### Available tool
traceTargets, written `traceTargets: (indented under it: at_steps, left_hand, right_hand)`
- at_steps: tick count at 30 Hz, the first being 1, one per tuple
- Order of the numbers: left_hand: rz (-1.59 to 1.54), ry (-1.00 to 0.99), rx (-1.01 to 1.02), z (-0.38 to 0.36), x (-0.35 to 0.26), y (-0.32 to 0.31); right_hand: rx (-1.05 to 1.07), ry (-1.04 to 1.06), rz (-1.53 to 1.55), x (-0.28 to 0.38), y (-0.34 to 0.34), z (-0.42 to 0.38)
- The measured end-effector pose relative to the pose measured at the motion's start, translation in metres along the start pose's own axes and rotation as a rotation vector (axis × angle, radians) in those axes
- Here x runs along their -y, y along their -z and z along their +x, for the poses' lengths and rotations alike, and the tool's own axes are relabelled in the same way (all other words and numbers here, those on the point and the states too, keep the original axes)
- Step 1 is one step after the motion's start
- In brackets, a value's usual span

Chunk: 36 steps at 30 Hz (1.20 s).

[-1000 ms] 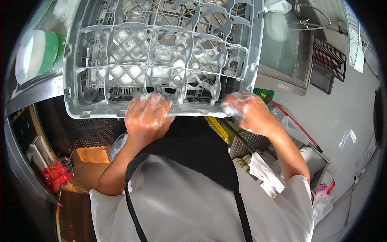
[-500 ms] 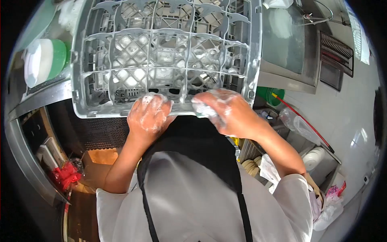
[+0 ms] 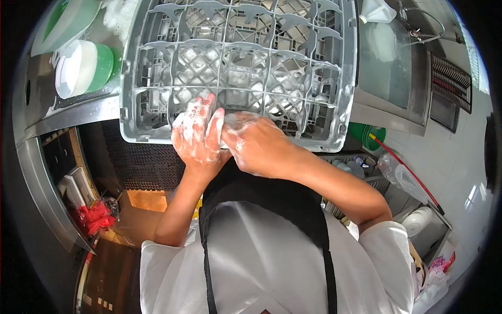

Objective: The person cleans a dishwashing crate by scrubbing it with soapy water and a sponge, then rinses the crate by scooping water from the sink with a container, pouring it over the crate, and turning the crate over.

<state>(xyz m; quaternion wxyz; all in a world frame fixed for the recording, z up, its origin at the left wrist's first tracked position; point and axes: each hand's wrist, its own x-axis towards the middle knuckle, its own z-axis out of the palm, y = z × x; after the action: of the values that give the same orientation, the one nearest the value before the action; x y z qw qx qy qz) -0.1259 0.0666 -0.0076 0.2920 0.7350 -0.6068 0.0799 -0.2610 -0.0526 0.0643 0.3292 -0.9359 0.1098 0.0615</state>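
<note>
A grey plastic dish rack (image 3: 342, 120) with square compartments and soap suds stands in front of me. My left hand (image 3: 198, 131), covered in foam, lies at its near rim, fingers stretched up over the compartments. Right beside it, my right hand (image 3: 253, 144) is closed at the same rim, with foam on its fingers. Whatever it holds is hidden under the fingers.
Left of the rack are a green-and-white round container (image 3: 83, 68) and foam on the metal counter (image 3: 73, 119). To the right are a water-filled sink (image 3: 384, 63), a white jug (image 3: 377, 11), a black wire rack (image 3: 451, 78) and a green bucket (image 3: 366, 135) with a red-handled stick.
My right hand has moved left along the rim, up against my left hand. The left hand's fingers have straightened upward. The rack sits further right in view.
</note>
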Motion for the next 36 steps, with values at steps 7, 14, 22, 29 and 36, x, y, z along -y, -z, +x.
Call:
traceTargets:
  at_steps: [7, 14, 22, 29, 36]
  left_hand:
    - [0.010, 0.089, -0.043, 0.006, -0.008, 0.001]
    - [0.072, 0.044, 0.001, 0.001, -0.002, -0.004]
    - [-0.022, 0.141, 0.016, 0.007, -0.008, 0.001]
    - [0.072, 0.118, 0.012, 0.007, -0.009, -0.003]
    - [0.086, 0.133, 0.002, -0.003, -0.005, -0.011]
  right_hand:
    - [0.241, -0.339, 0.024, -0.029, 0.053, -0.065]
    - [0.014, -0.103, 0.028, -0.008, 0.006, -0.015]
    - [0.038, -0.191, -0.020, -0.023, 0.031, -0.049]
    - [0.051, -0.174, 0.008, -0.007, 0.013, -0.010]
    - [0.127, -0.138, -0.028, 0.010, 0.018, 0.013]
